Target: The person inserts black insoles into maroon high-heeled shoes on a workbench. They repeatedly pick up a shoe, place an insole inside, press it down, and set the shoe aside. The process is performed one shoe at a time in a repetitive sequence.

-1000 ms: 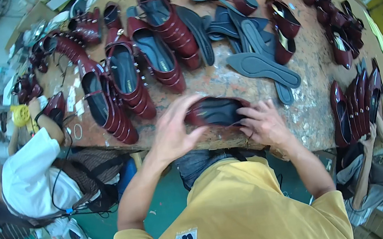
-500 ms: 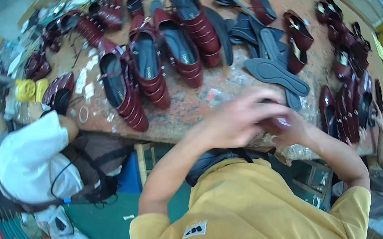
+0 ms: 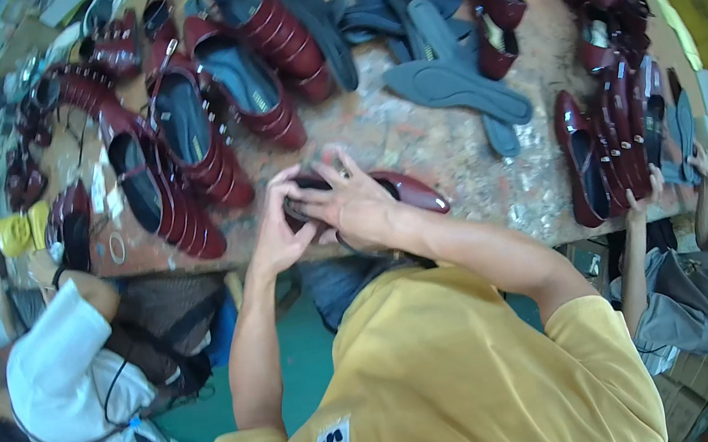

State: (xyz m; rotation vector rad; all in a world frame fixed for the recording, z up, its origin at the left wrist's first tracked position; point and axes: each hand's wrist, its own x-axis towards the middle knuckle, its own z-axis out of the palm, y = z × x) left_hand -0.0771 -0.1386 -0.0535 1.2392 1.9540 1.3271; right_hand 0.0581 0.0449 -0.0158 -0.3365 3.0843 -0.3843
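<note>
A glossy dark red pointed shoe (image 3: 412,190) lies sideways at the table's near edge, its toe to the right. My left hand (image 3: 279,225) is wrapped round its heel end, thumb and fingers curled on the rim. My right hand (image 3: 361,206) reaches across the shoe, fingers pushed into the opening by the heel, with a ring on one finger. Both hands cover most of the inside, so I cannot see what lies under the fingertips. Beyond them stand more dark red shoes with grey insoles, the nearest a strapped shoe (image 3: 153,193) to the left.
Loose grey insoles (image 3: 456,90) are heaped beyond my right hand. Dark red shoes (image 3: 583,157) line the right side, where a co-worker's hands (image 3: 645,186) touch them. Another person in a white shirt (image 3: 61,360) sits at the left, near a yellow object (image 3: 21,232).
My hands and the shoe have moved left along the near edge. The blurred handling has settled into a grip, with the toe now pointing right. The view has shifted too.
</note>
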